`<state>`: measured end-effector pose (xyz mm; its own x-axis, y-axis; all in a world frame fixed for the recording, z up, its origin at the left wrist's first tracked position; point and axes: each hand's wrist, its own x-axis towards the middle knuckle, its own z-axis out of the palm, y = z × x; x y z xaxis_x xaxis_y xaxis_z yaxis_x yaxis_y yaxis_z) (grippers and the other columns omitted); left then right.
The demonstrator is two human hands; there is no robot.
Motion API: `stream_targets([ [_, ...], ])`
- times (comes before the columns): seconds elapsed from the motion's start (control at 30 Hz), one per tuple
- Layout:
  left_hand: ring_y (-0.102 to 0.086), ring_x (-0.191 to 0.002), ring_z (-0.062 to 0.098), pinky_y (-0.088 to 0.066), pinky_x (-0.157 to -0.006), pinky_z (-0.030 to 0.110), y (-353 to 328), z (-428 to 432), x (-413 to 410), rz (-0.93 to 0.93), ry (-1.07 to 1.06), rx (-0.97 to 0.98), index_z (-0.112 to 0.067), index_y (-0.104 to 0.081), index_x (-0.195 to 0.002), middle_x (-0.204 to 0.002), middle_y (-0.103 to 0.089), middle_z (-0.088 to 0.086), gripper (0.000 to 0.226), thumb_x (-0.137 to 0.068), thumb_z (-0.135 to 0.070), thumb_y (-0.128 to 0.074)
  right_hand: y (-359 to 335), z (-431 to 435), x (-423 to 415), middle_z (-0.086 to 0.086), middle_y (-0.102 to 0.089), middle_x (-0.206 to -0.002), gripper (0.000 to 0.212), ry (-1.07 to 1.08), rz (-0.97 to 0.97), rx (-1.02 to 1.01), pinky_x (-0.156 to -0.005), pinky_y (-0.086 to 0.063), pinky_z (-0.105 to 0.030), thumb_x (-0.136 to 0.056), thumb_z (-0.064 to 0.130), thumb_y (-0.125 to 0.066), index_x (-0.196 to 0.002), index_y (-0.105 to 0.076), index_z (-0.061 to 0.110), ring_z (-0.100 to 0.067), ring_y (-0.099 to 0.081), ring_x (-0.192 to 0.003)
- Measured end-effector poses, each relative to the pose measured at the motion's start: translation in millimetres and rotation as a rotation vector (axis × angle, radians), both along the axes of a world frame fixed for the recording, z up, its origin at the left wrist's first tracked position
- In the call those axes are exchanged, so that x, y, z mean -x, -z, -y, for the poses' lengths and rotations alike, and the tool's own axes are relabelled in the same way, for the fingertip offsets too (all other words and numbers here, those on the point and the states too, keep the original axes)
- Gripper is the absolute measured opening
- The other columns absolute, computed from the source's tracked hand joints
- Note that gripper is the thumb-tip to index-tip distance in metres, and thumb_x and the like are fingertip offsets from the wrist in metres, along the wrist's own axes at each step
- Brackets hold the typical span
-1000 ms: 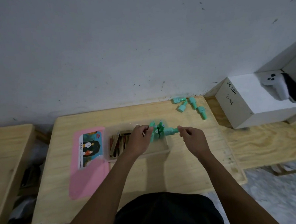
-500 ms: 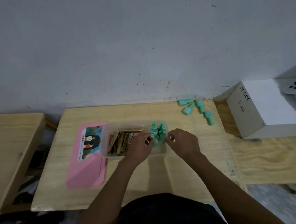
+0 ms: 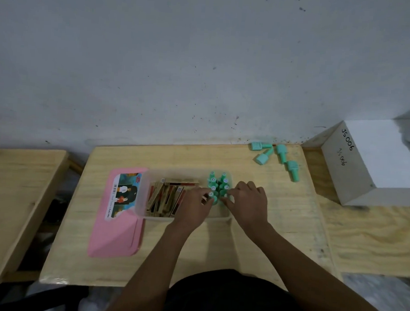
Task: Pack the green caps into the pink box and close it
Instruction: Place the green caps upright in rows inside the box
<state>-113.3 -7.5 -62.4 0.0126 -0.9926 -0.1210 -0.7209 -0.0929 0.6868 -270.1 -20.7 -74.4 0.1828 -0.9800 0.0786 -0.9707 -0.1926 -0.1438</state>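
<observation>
- Both hands are working inside the translucent plastic box (image 3: 186, 219) on the pale wooden bench (image 3: 267, 225), right at the cluster of small green plastic caps (image 3: 217, 187) standing upright in its right end.
- The left hand (image 3: 194, 208) is curling its fingers (image 3: 207, 198) in against the near caps; it seems to be pinching or steadying one, but I cannot tell for sure whether it has hold of it.
- The right hand (image 3: 249, 201) is reaching in from the other side, fingertips (image 3: 228, 197) bunched close and touching the near-right caps; whether anything is gripped there is hidden.
- Four more loose green caps (image 3: 276, 158) are lying on their sides at the far right corner of the bench, well apart from the box.
- These caps are looking light, stiff and smooth, so I'd judge they are tipping easily; pinching one by its narrow stem looks the surest hold.
- The flat pink lid (image 3: 116, 234) is lying just left of the box, touching it; it looks thin and a little flexible, best taken by its edges.
- The left part of the box is holding slim brown card-like packets (image 3: 166, 198).
</observation>
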Motion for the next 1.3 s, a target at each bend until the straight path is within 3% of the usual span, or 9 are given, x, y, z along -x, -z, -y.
stream_targets([
  [0.23, -0.066, -0.079, 0.017, -0.054, -0.078, 0.029, 12.3, 3.6, 4.3, 0.045, 0.021, -0.023, -0.012, -0.067, -0.114, -0.105, -0.067, 0.009, 0.029, -0.086, -0.015, -0.063, 2.5, 0.8, 1.2, 0.001, -0.068, -0.087, 0.025, 0.000, 0.058, -0.045, -0.070, -0.042, -0.035, -0.081, 0.044, -0.068, -0.094, -0.075, 0.025, -0.022, -0.059, -0.085],
  [0.4, -0.065, -0.080, 0.019, -0.054, -0.079, 0.036, 18.0, 2.9, 6.1, 0.057, 0.031, -0.029, -0.012, -0.067, -0.114, -0.102, -0.066, 0.009, 0.028, -0.087, -0.014, -0.060, 0.6, 4.2, 7.1, 0.000, -0.065, -0.096, 0.030, -0.055, 0.133, -0.113, -0.071, -0.045, -0.033, -0.088, 0.044, -0.060, -0.106, -0.074, 0.023, -0.021, -0.058, -0.094],
  [0.83, -0.062, -0.086, 0.016, -0.048, -0.078, 0.023, 24.0, 3.6, 8.4, 0.030, 0.010, 0.028, -0.010, -0.066, -0.114, -0.103, -0.066, 0.008, 0.027, -0.088, -0.010, -0.058, -3.4, 0.8, 7.3, 0.001, -0.063, -0.103, 0.031, -0.029, 0.177, -0.170, -0.071, -0.047, -0.033, -0.092, 0.041, -0.053, -0.115, -0.068, 0.026, -0.019, -0.056, -0.099],
  [1.07, -0.063, -0.083, 0.014, -0.053, -0.076, 0.031, 27.5, 2.2, 9.5, -0.009, -0.012, 0.068, -0.013, -0.069, -0.106, -0.097, -0.069, 0.004, 0.022, -0.086, -0.012, -0.061, -1.0, 2.7, 6.1, 0.004, -0.063, -0.104, 0.031, -0.001, 0.201, -0.164, -0.069, -0.046, -0.031, -0.092, 0.043, -0.054, -0.115, -0.067, 0.027, -0.016, -0.056, -0.098],
  [1.3, -0.062, -0.083, 0.012, -0.050, -0.070, 0.024, 27.2, 1.4, 9.7, -0.048, -0.044, 0.043, -0.017, -0.065, -0.104, -0.094, -0.068, -0.001, 0.019, -0.085, -0.014, -0.061, 1.7, 0.9, 9.5, 0.004, -0.065, -0.096, 0.028, -0.025, 0.222, -0.092, -0.063, -0.045, -0.030, -0.089, 0.041, -0.060, -0.110, -0.070, 0.026, -0.017, -0.059, -0.090],
])
